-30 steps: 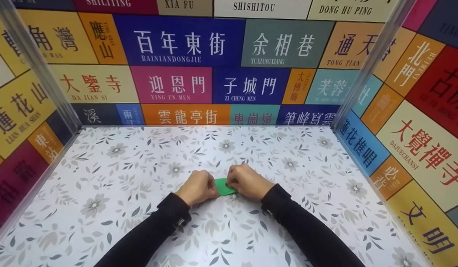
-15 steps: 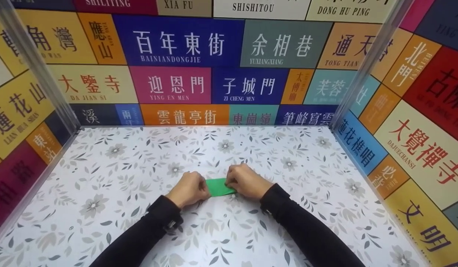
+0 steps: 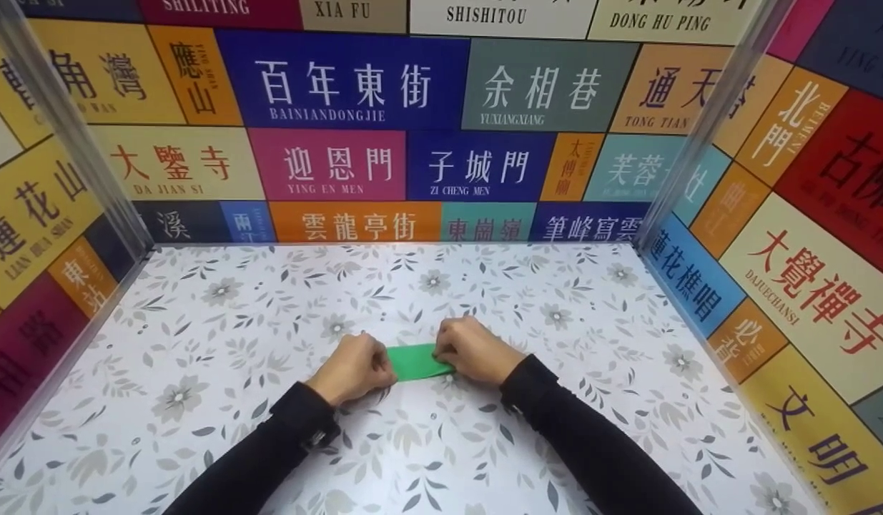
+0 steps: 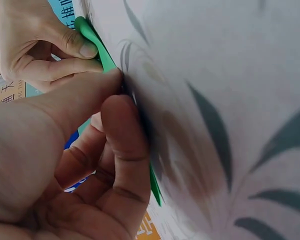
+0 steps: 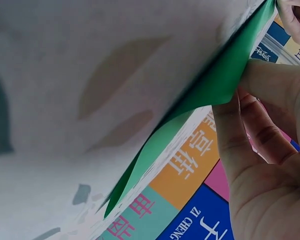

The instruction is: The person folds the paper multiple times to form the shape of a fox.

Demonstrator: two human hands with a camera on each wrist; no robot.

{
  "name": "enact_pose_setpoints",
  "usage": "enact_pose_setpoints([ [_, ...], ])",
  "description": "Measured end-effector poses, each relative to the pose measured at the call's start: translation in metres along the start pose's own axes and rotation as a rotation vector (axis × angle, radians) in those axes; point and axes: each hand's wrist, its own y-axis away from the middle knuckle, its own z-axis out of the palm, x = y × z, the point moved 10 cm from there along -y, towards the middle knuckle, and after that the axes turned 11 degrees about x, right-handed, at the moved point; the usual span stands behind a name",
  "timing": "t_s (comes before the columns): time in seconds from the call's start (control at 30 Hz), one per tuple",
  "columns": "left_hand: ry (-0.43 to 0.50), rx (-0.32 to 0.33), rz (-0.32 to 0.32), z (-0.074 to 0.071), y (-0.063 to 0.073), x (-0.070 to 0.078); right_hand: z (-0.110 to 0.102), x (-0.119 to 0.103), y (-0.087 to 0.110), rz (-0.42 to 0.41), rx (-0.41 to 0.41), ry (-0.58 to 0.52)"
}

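Observation:
A thin green strip of paper (image 3: 416, 363) lies low over the table between the two hands. My left hand (image 3: 353, 368) holds its left end with bent fingers. In the left wrist view, my left thumb and forefinger meet at the strip's edge, and a green corner (image 4: 155, 187) shows past the fingers. My right hand (image 3: 478, 350) pinches the right end between thumb and fingers. Seen from the right wrist, the green paper (image 5: 217, 75) is lifted and curved at the pinch, with its far end bending down to the table.
The table (image 3: 284, 293) has a white covering with grey flowers and leaves. Panels with printed place names, such as a blue back panel (image 3: 348, 54) and a cream right panel (image 3: 806, 286), enclose it on three sides. Clear corner posts (image 3: 105, 143) stand at the back.
My left hand has moved to the left, away from the right hand, and a longer stretch of green paper shows between them. The right hand stays nearly in place.

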Motion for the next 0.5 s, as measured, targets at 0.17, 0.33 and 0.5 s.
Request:
enact_pose_setpoints([
  [0.17, 0.004, 0.005, 0.056, 0.003, 0.000, 0.009, 0.001, 0.000, -0.001, 0.014, -0.009, 0.001],
  [0.33, -0.053, 0.008, 0.161, 0.010, 0.000, 0.027, 0.001, 0.003, -0.001, 0.036, -0.009, 0.004],
  [0.5, -0.140, 0.042, 0.275, 0.015, 0.000, 0.040, 0.000, 0.000, 0.001, 0.000, 0.014, 0.001],
])
